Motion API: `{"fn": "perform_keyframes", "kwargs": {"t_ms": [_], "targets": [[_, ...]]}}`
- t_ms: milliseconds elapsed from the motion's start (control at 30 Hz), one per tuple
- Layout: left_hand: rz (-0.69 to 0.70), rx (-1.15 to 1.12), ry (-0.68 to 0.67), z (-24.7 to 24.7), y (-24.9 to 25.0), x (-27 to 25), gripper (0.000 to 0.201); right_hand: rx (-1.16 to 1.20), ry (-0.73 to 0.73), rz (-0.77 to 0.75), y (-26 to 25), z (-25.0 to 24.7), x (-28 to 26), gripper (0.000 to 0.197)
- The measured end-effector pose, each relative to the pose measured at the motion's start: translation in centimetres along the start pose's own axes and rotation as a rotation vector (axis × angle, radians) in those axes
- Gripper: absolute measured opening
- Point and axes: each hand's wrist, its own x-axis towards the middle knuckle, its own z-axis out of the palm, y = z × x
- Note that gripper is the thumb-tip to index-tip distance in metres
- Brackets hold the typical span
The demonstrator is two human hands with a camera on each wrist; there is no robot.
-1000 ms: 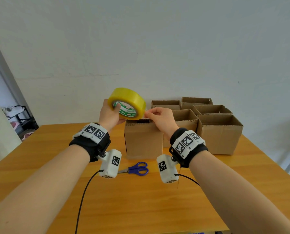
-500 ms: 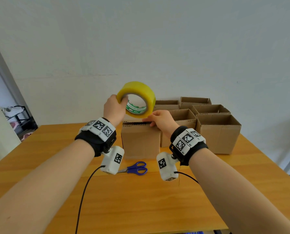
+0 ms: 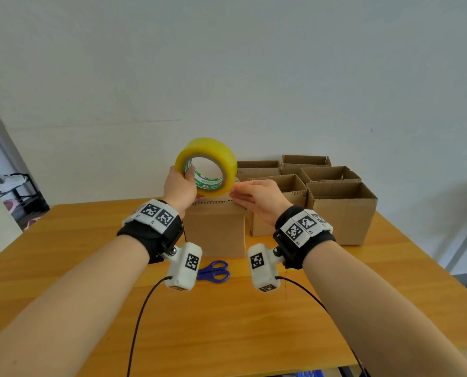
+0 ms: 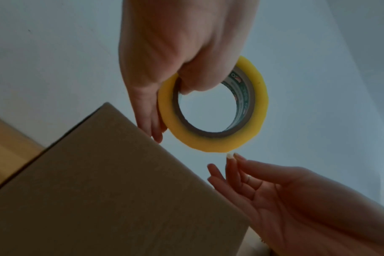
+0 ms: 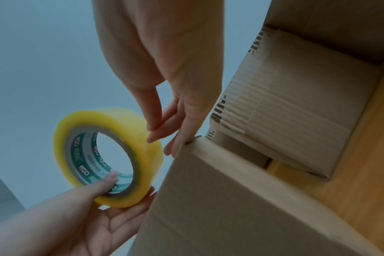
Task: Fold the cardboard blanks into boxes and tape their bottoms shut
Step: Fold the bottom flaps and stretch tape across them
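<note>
Box (image 3: 216,229): beneath both hands, closed bottom flaps up. Advice: lay tape along the flap seam and run it down both sides.
Tape roll (image 3: 206,167): above box, gripped by left hand (image 3: 179,190), thumb through core. Advice: keep strip taut.
Right hand (image 3: 256,198): fingers straight, reaching at roll's lower rim; whether it pinches the tape end cannot be told.

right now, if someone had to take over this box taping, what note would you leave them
Left hand grips the yellow tape roll, thumb through its core, just above the closed box in front.
Right hand, fingers straight, rests at that box's top edge beside the roll.
Five open-topped boxes stand behind on the right; scissors lie before the box on the table.
Left: run tape across the seam and cut it; I cannot see tape on this box.
</note>
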Motion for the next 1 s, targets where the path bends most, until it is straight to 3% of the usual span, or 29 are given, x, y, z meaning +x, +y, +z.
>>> {"fn": "perform_keyframes", "kwargs": {"t_ms": [167, 433, 633, 767, 900, 1000], "targets": [[-0.012, -0.033, 0.034, -0.5, 0.9, -0.8, 0.034, 0.144, 0.033, 0.079, -0.5, 0.2, -0.2, 0.019], [-0.007, -0.018, 0.031, -0.8, 1.0, -0.9, 0.033, 0.054, 0.082, 0.109, -2.7, -1.1, -1.0, 0.02], [-0.001, -0.022, 0.02, -1.1, 0.2, -0.3, 0.024, -0.003, 0.19, 0.156, -1.7, -0.6, -1.1, 0.029], [0.015, 0.028, 0.024, -1.1, -0.1, -0.4, 0.034, -0.032, 0.231, 0.195, -0.5, -0.6, -1.5, 0.012], [0.027, 0.048, 0.03, -1.0, 0.1, -0.7, 0.031, -0.017, 0.249, 0.181, 0.2, -0.9, -1.3, 0.029], [0.012, 0.016, 0.026, -0.9, 0.2, -0.8, 0.032, -0.046, 0.294, 0.163, 0.9, -0.4, -0.6, 0.017]]}}
